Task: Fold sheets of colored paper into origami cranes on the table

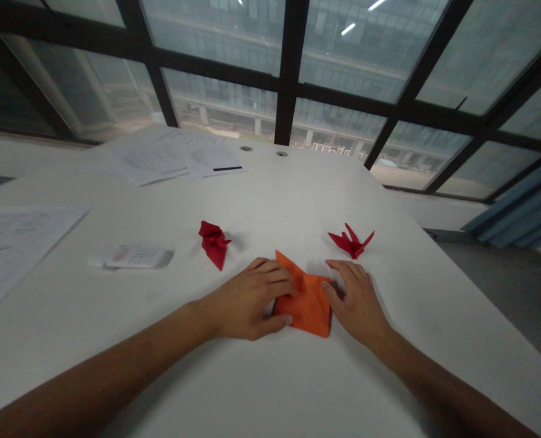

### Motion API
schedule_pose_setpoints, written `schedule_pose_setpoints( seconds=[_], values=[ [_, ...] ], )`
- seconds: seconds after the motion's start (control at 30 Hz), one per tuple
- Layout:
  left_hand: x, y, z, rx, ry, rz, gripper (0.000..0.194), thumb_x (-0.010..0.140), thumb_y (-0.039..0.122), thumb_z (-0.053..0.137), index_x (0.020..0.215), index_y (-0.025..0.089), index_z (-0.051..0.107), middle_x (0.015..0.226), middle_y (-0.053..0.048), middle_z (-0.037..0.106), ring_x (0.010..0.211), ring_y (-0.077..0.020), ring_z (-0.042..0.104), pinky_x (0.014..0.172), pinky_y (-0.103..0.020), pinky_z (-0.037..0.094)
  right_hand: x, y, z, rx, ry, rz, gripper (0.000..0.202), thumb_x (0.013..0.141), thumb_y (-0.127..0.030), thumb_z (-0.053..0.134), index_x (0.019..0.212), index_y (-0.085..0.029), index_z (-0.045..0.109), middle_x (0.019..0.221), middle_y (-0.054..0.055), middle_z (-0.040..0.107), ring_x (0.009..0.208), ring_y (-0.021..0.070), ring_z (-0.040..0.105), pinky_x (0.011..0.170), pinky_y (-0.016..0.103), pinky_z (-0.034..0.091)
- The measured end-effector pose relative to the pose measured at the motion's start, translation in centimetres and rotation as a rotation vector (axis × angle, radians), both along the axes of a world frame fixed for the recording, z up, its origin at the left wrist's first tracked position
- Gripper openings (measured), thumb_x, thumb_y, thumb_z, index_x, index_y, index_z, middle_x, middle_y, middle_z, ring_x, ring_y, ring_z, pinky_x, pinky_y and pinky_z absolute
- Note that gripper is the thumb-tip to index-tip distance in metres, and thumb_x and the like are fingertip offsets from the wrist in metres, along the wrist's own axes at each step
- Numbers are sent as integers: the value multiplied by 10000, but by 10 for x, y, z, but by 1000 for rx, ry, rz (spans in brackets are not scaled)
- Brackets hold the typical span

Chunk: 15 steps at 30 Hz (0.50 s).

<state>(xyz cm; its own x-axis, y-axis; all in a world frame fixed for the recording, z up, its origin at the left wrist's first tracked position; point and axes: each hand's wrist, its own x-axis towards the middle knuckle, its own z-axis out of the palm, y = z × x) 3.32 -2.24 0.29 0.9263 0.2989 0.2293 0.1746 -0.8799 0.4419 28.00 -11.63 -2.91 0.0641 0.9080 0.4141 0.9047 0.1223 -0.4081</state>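
Observation:
A partly folded sheet of orange origami paper lies on the white table between my hands. My left hand is on its left side, curled fingers pressed on the top and thumb at the lower left edge. At the upper right corner of the paper is my right hand. Its thumb tip touches that corner, while the index finger stretches out beyond it, apart from the thumb. Beyond my left hand lies a red folded paper crane, tipped over. Another red paper crane, wings spread, sits just past my right fingers.
A white packet with printed lettering lies left of the cranes. Printed sheets spread over the table's far left, and another sheet lies at the left edge. Dark-framed windows rise behind the table.

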Motion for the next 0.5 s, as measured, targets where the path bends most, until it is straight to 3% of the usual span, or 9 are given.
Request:
schedule_pose_setpoints(
  seconds=[0.13, 0.23, 0.5],
  values=[
    [3, -1, 0, 19, -8, 46, 200, 895, 373, 648, 995, 200, 625, 1047, -68, 677, 1018, -248, 606, 1007, -405, 403, -3, 0, -1, -71, 14, 49, 70, 911, -288, 631, 924, -237, 678, 1114, 82, 675, 1080, 296, 606, 943, 517, 441],
    [4, -2, -4, 15, 7, 60, 159, 912, 342, 635, 974, 198, 612, 1039, -72, 673, 1018, -247, 611, 1007, -399, 415, -8, -4, 1, -65, 75, 72, 121, 907, -285, 637, 799, -230, 639, 1113, 83, 647, 1083, 280, 609, 940, 488, 455],
    [4, -1, -8, 89, 9, 3, 295, 955, 315, 574, 1235, 251, 645, 1202, -88, 638, 1170, -271, 567, 1056, -419, 376, -15, -8, 2, -113, 51, 39, 169, 850, -294, 707, 778, -234, 568, 1035, 60, 664, 1013, 289, 604, 923, 500, 431]
  ],
)
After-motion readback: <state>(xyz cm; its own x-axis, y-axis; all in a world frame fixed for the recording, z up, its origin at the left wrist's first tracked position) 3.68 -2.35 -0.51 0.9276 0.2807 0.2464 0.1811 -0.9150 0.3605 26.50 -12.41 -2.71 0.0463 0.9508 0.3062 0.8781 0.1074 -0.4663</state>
